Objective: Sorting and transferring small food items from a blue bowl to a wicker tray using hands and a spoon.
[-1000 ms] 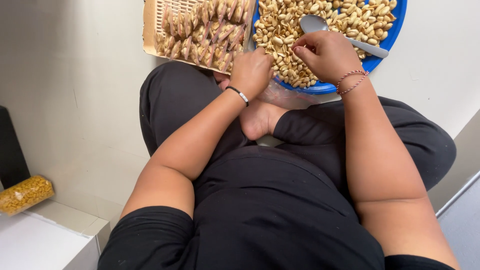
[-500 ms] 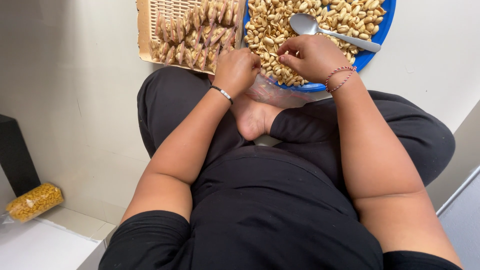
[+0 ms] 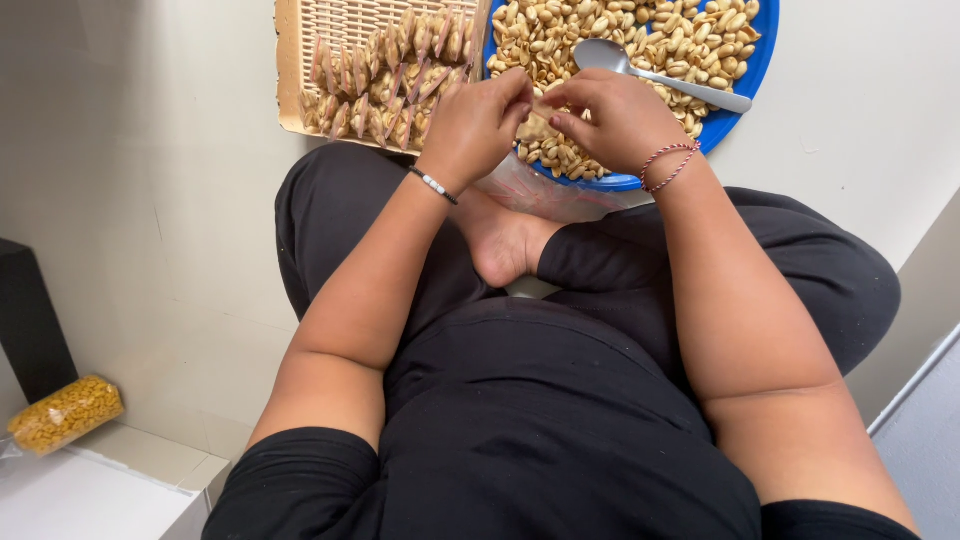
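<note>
A blue plate (image 3: pixel 752 72) heaped with shelled peanuts (image 3: pixel 560 35) lies on the floor in front of my crossed legs. A metal spoon (image 3: pixel 640 70) rests on the peanuts. My left hand (image 3: pixel 478 128) and my right hand (image 3: pixel 618 122) meet over the plate's near edge. Their fingertips pinch a small clear packet (image 3: pixel 541 108) that is hard to make out. Left of the plate stands a tan woven tray (image 3: pixel 292 60) holding several filled peanut packets (image 3: pixel 385 75).
Crumpled clear plastic bags (image 3: pixel 545 190) lie under the plate's near edge, by my bare foot (image 3: pixel 500 245). At lower left a packet of yellow grains (image 3: pixel 65 412) lies beside a black object (image 3: pixel 32 325) and a white box (image 3: pixel 75 495).
My two hands have come together at the plate's near edge. A second ago they were apart, the right one on the peanuts and the left at the rim.
</note>
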